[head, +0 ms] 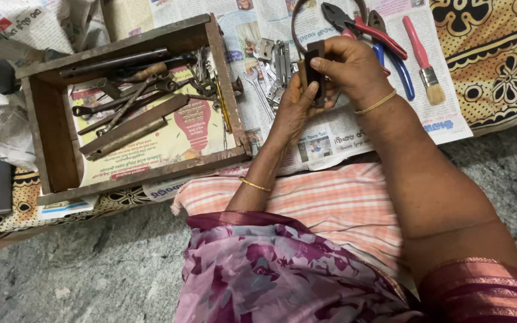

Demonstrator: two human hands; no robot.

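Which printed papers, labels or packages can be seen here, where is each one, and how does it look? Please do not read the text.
Newspaper sheet: spread under both hands, white with small colour photos.
Poster-like paper: lining the wooden tray, cream with a red bulb drawing.
Crumpled newspaper: top left corner, grey-white.
No packages or screens are clearly visible.

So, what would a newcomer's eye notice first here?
Both hands, left hand and right hand, meet at centre top around a small dark block. To their left stands a wooden box of old metal tools. Red-handled pliers and a paintbrush lie on newspaper at upper right.
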